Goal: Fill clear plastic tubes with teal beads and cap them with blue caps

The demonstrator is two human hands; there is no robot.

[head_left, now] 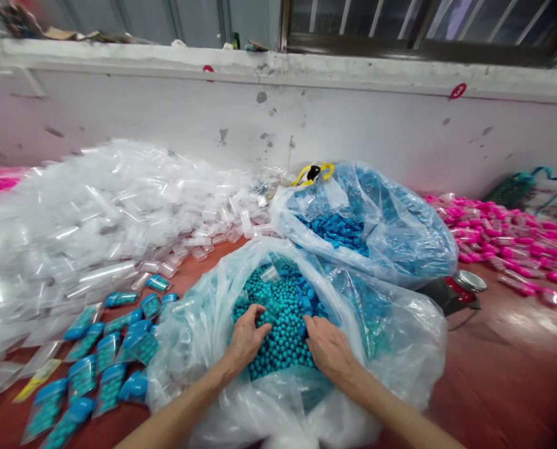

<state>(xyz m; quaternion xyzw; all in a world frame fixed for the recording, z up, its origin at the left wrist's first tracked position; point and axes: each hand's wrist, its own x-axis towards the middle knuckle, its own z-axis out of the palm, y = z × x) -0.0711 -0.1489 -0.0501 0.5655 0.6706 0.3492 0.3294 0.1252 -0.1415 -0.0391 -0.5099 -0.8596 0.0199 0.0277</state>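
Both my hands reach into a clear plastic bag [400, 349] full of small teal beads [282, 318]. My left hand [246, 333] rests on the beads with its fingers curled into them. My right hand [325, 348] lies on the beads beside it, fingers bent down among them. Whether either hand grips beads is hidden. A small clear tube [269, 274] lies on the beads at the far side of the bag.
A second bag [400, 231] behind holds blue caps [337, 229]. A heap of empty clear tubes [95, 218] fills the left. Several filled teal tubes [105, 355] lie front left. Pink filled tubes [503, 240] lie right, near a round metal lid [468, 280]. A white wall [278, 118] stands behind.
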